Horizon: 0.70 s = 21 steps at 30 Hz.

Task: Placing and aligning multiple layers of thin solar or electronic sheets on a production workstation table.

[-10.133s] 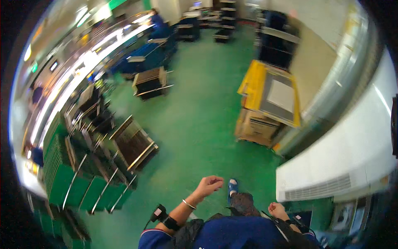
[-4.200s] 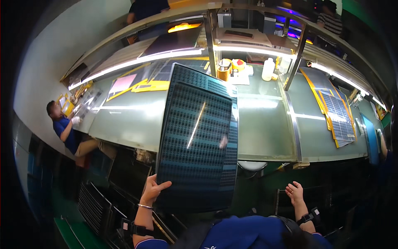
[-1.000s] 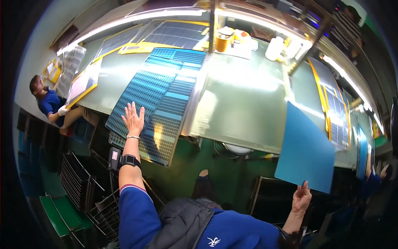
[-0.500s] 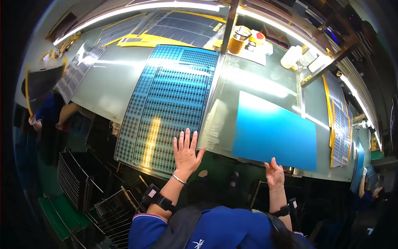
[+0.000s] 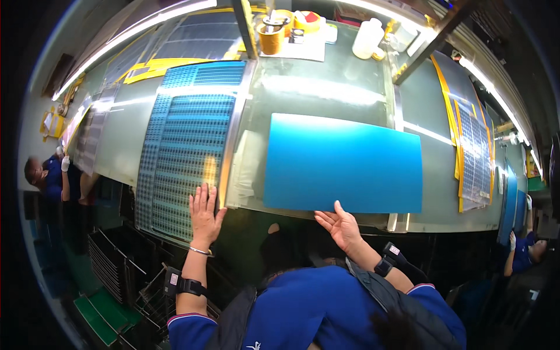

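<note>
My left hand [image 5: 203, 216] lies flat, fingers together and pointing forward, on the near right corner of a blue panel with a printed dark pattern [image 5: 192, 134]. At the middle of the near edge of a plain blue panel [image 5: 344, 163] is my right hand [image 5: 341, 226], palm turned up and fingers stretched out. Its thumb tip overlaps the panel's edge, while the other fingers show just below it; I cannot tell whether they touch it. The plain panel lies on the pale worktable [image 5: 326, 96], right of a metal strip [image 5: 238, 116].
Brown pots [image 5: 270, 41] stand on a white sheet at the back, beside a white bottle [image 5: 367, 39]. Yellow-edged films [image 5: 473, 149] lie to the right. A metal post [image 5: 244, 29] rises behind. Co-workers [image 5: 51, 175] are at both sides; dark racks [image 5: 114, 262] stand below left.
My view has turned, so the table sits further left in it. My right hand's fingers have straightened from a curl at the plain panel's edge. My left hand stays on the printed panel.
</note>
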Motion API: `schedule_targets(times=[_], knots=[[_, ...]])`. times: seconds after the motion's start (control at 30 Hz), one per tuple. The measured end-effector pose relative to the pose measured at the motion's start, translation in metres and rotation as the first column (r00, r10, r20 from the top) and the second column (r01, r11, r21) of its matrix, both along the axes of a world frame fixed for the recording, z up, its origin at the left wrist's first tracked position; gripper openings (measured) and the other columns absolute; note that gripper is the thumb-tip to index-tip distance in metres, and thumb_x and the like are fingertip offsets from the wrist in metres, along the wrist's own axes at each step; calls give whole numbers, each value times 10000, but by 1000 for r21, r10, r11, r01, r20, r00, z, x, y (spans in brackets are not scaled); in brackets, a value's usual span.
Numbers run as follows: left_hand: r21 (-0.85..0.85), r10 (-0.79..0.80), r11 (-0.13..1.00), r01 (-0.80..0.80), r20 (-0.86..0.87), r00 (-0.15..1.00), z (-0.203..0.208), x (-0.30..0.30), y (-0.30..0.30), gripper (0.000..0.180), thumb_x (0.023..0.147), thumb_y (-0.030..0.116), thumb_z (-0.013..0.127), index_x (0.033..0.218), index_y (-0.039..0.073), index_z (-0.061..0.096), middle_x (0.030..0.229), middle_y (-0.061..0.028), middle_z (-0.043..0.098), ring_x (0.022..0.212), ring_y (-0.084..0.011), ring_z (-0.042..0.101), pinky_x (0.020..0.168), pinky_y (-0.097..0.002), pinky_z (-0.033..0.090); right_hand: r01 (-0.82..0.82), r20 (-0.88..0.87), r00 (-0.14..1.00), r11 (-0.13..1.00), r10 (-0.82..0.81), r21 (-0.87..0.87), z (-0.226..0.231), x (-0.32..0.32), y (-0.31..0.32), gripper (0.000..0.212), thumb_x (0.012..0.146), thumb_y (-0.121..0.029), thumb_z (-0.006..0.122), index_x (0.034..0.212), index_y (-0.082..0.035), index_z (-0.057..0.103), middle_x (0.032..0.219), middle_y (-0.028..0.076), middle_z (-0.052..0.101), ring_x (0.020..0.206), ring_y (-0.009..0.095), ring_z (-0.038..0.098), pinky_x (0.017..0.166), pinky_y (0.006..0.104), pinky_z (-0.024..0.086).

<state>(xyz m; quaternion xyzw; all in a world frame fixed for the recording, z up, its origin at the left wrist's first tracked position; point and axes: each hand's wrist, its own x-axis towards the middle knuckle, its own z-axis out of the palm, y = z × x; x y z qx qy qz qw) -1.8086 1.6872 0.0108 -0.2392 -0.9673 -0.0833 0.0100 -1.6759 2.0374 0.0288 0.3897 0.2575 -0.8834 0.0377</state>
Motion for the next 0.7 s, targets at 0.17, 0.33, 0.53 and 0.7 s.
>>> schedule_targets(times=[0.17,0.33,0.53,0.7], knots=[[22,51,998,-51,22,998,22,13,1,604,868,291,586,1383,71,363,1476,-170,267,1374,-313,229,1121,-474,114,43,1,999,997,-43,-64,-13,-2,-11,409,918,-311,567,965,90,506,1039,241,578,996,335,605,837,407,543],[304,5,953,11,-50,999,16,12,40,468,862,87,579,1311,46,456,1391,-161,413,1297,-308,377,1083,-438,265,114,-21,993,990,-116,-81,-3,-6,-4,343,920,-292,567,883,44,512,958,205,598,910,301,637,784,384,570],[648,-76,761,-4,95,993,27,-9,77,488,841,-8,570,1314,43,463,1354,-144,466,1253,-280,440,1054,-381,344,103,-137,985,994,-105,-22,25,5,-9,264,941,-238,533,896,22,559,946,168,615,932,283,630,828,379,548],[870,-234,453,193,-93,968,32,-51,108,264,812,70,629,1070,17,628,1223,-130,584,1219,-252,487,1073,-390,325,41,-308,951,996,-13,85,158,27,-30,312,939,-180,524,1120,72,492,1114,178,573,1065,280,580,934,394,487]])
